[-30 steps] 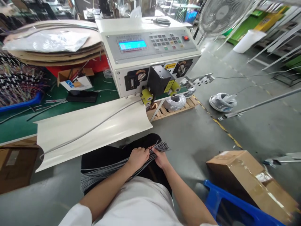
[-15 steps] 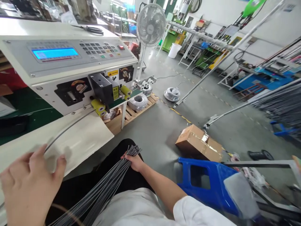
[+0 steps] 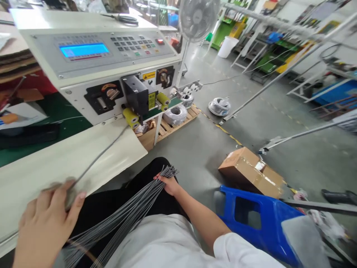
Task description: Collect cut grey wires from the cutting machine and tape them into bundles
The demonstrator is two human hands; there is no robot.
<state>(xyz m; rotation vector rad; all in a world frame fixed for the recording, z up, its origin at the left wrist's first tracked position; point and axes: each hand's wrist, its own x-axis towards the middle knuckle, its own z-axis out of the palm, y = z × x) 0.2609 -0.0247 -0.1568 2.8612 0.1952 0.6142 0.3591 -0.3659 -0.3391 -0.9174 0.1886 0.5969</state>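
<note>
At eight o'clock, the left hand (image 3: 48, 222) is at a single gray cable (image 3: 102, 152) over the cream tray (image 3: 55, 163), thumb spread from its fingers; I cannot tell whether they pinch it. At six o'clock, the right hand (image 3: 170, 186) wraps its fingers round the gray cable bundle (image 3: 139, 206), which trails toward seven o'clock.

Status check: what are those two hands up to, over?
Left hand at the cable, hiding part of it. Right hand gripping the wires near one end. Cable reaches the yellow rollers.
</note>
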